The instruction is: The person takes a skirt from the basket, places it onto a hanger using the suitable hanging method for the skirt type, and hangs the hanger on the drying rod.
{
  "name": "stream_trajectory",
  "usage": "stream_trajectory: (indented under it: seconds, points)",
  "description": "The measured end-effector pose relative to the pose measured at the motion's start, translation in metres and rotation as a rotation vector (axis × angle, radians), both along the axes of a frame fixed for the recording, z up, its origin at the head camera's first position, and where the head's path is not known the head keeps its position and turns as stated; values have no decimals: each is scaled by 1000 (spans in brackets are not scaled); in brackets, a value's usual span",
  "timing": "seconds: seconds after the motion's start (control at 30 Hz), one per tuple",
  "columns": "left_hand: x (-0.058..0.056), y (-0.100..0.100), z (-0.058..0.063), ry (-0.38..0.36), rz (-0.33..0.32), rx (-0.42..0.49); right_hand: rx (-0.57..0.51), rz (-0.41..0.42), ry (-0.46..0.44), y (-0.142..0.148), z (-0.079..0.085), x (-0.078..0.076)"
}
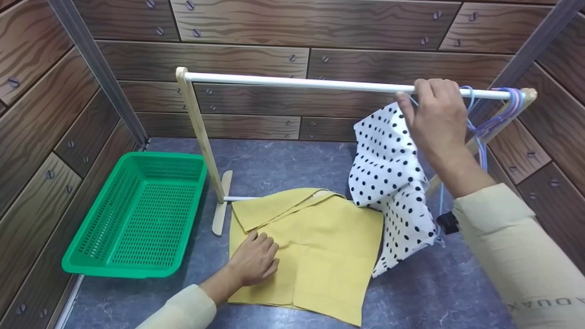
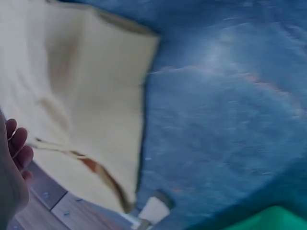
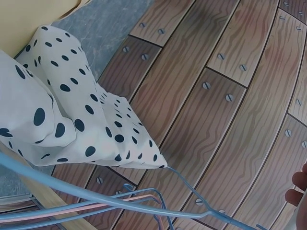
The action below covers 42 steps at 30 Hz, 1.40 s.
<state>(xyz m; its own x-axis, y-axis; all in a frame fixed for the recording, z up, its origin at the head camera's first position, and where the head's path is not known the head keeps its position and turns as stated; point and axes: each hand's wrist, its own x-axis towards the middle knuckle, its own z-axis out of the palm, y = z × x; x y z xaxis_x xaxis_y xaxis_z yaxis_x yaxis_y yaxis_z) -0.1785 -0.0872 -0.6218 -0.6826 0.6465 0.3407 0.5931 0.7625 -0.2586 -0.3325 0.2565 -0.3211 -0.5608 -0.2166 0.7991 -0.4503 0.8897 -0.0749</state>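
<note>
A white cloth garment with black polka dots (image 1: 388, 155) hangs bunched below the white rail of a small clothes rack, on a light-blue hanger (image 3: 120, 201). My right hand (image 1: 436, 114) has its fingers curled over the rail (image 1: 297, 82) and grips the hanger's top there; the hook is mostly hidden by the hand. A flat yellow garment (image 1: 315, 256) lies on the floor in front of the rack, partly beside the dotted cloth. My left hand (image 1: 253, 260) rests over its left side, fingers loosely bent and holding nothing. Its fingers (image 2: 19, 143) also show in the left wrist view.
Several blue, purple and pink hangers (image 1: 514, 100) hang at the rail's right end. An unfilled green plastic basket (image 1: 194, 219) stands on the left. The rack's wooden left post (image 1: 199, 132) rises between basket and garments. Wood-patterned panels (image 1: 256, 100) enclose the grey floor (image 1: 288, 160).
</note>
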Motion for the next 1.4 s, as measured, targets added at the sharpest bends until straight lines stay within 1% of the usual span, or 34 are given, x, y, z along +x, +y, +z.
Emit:
stream_trajectory:
  seconds: [0.13, 0.2, 0.27, 0.33, 0.43, 0.5, 0.53, 0.6, 0.67, 0.77, 0.83, 0.93, 1.0, 1.07, 1.13, 1.23, 1.4]
  points:
    - [7, -11, -16, 26, -14, -11, 7, -3, 0, -1, 0, 0]
    - [11, -15, -25, 48, -41, -5, 7, -5, -3, -1, 0, 0]
    - [16, -20, -33, 55, -83, -7, 7, -9, -8, -1, 1, 0]
    - [21, -26, -42, 34, -144, -28, 8, -12, -12, -1, 1, 0]
    - [31, -34, -54, -31, -241, -72, 11, -11, -6, 0, 2, 0]
    - [35, -38, -59, -66, -289, -84, 10, -7, 2, 1, 2, 0]
    - [36, -39, -61, -71, -302, -85, 10, -5, 5, 1, 3, 0]
    - [36, -38, -62, -66, -312, -78, 6, -7, 10, 2, 3, 1]
    - [34, -36, -61, -41, -316, -81, 2, -13, 11, 3, 4, 1]
    - [33, -33, -61, 13, -315, -104, 5, -21, 8, 4, 3, 1]
    - [35, -31, -62, 54, -308, -117, 18, -22, 2, 4, 2, 1]
    - [39, -27, -65, 102, -276, -117, 31, -20, -5, 6, -1, 2]
    - [42, -25, -67, 109, -245, -106, 31, -15, -5, 7, -2, 2]
    - [44, -24, -67, 109, -219, -97, 19, -3, -3, 8, -4, 2]
    - [45, -25, -63, 104, -202, -89, 26, 15, 3, 9, -5, 1]
    - [43, -26, -53, 101, -191, -84, 45, 57, 24, 11, -8, 1]
    - [36, -27, -38, 110, -196, -49, 59, 119, 77, 14, -14, 4]
